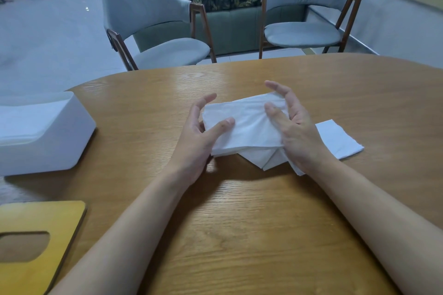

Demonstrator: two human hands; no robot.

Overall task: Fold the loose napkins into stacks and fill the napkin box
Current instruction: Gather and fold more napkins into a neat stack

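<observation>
A folded wad of white napkins (247, 127) is held a little above the wooden table (239, 223) at its middle. My left hand (199, 136) grips its left end, thumb on top and fingers behind. My right hand (290, 124) grips the right end, thumb pressed on the upper face and fingers curved over the far edge. Below the wad lie more loose napkins (266, 158), partly hidden by my right wrist. One flat folded napkin (338, 139) rests on the table to the right. The white napkin box (55, 141) stands at the left, with napkins inside.
A yellow wooden lid (36, 246) with an oval slot lies at the near left corner. Two grey chairs (155, 21) (306, 12) stand beyond the table's far edge. The table's curved edge runs close behind the box.
</observation>
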